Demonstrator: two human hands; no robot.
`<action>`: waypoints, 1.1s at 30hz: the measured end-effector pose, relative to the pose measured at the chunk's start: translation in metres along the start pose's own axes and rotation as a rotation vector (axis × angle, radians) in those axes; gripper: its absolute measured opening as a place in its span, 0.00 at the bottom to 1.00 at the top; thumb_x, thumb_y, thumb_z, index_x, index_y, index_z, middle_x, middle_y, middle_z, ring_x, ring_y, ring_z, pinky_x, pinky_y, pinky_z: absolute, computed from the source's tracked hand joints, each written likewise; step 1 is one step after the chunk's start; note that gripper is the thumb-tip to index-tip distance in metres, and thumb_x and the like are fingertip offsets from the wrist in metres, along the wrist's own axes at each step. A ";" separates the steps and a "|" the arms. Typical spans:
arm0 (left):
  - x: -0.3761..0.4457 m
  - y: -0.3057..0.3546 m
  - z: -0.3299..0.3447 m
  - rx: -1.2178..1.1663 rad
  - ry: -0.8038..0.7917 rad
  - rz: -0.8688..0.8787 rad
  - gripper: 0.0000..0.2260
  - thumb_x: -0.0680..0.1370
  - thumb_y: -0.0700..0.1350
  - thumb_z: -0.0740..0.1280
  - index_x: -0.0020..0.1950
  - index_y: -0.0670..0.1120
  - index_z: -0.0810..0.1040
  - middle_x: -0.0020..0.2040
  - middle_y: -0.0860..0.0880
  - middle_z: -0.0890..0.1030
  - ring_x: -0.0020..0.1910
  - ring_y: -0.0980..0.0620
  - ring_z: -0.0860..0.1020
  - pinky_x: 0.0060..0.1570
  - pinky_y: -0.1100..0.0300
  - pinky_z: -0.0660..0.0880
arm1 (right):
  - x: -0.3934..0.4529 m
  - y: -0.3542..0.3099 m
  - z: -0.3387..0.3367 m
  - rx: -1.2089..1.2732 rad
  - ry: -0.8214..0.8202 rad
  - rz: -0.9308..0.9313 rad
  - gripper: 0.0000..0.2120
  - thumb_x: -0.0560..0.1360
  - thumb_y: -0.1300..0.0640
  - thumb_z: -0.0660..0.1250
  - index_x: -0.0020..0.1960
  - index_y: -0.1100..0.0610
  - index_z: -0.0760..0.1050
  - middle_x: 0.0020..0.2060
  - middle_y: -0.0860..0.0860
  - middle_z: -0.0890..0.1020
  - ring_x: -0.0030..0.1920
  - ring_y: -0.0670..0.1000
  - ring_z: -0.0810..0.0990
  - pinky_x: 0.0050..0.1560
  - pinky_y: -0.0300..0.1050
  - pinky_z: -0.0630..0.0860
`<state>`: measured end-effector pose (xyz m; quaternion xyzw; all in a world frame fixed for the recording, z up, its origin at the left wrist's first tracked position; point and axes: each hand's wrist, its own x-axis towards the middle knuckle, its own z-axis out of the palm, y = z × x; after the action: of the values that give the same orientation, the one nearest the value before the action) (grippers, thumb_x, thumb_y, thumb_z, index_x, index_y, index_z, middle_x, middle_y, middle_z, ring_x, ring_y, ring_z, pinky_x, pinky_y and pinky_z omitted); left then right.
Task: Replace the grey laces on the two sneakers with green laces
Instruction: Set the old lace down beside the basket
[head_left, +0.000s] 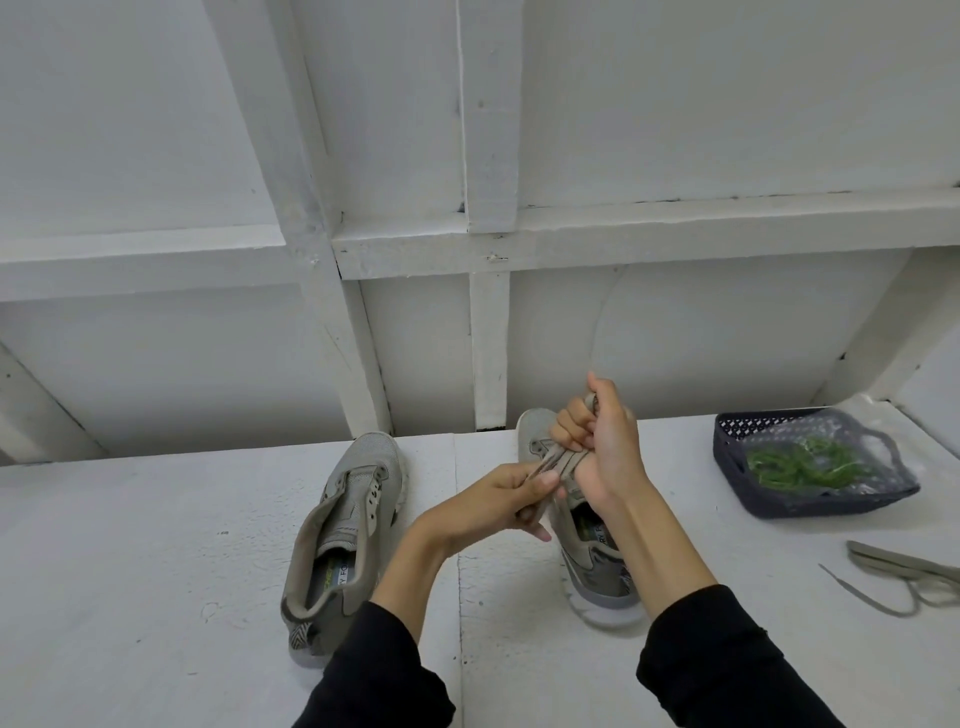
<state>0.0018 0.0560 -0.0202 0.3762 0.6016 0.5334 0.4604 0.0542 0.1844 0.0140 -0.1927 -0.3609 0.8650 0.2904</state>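
On a white table (156, 545), 2 grey sneakers sit side by side: the left sneaker (343, 540) unlaced, the right sneaker (592, 561) beneath both hands. The right hand (605, 449) and left hand (506, 496) grip its grey lace (556, 462), fingers curled. Green laces (800, 462) fill a dark basket (779, 506); a removed lace (904, 571) lies nearby.

Bright, even, diffuse light, source out of frame. Soft, faint shadows under the sneakers (343, 545) on the white table (156, 545). No glare. Wide-angle bending of wall beams toward the edges. Slight motion blur on the right hand (605, 447).
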 end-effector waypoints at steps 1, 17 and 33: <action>0.002 0.000 0.002 0.000 0.015 -0.014 0.11 0.82 0.49 0.58 0.46 0.44 0.73 0.32 0.54 0.70 0.34 0.57 0.71 0.58 0.51 0.77 | -0.001 0.000 -0.002 -0.001 0.007 0.001 0.21 0.80 0.56 0.58 0.30 0.53 0.56 0.22 0.48 0.57 0.21 0.45 0.55 0.21 0.38 0.56; 0.122 0.013 0.125 0.299 0.250 -0.026 0.15 0.84 0.46 0.51 0.44 0.45 0.74 0.35 0.54 0.67 0.35 0.53 0.66 0.34 0.60 0.64 | -0.029 -0.114 -0.198 -0.630 0.159 -0.074 0.08 0.78 0.58 0.66 0.42 0.62 0.76 0.34 0.52 0.77 0.34 0.47 0.75 0.37 0.38 0.71; 0.257 -0.075 0.304 0.959 0.247 0.176 0.12 0.80 0.46 0.64 0.63 0.52 0.80 0.68 0.48 0.74 0.64 0.45 0.70 0.62 0.59 0.65 | -0.047 -0.186 -0.394 -1.601 0.425 -0.035 0.24 0.72 0.61 0.60 0.69 0.59 0.70 0.69 0.54 0.69 0.71 0.55 0.63 0.71 0.47 0.58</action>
<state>0.2200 0.3772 -0.1355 0.5287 0.7951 0.2743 0.1143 0.3711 0.4620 -0.1055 -0.4949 -0.8081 0.2868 0.1408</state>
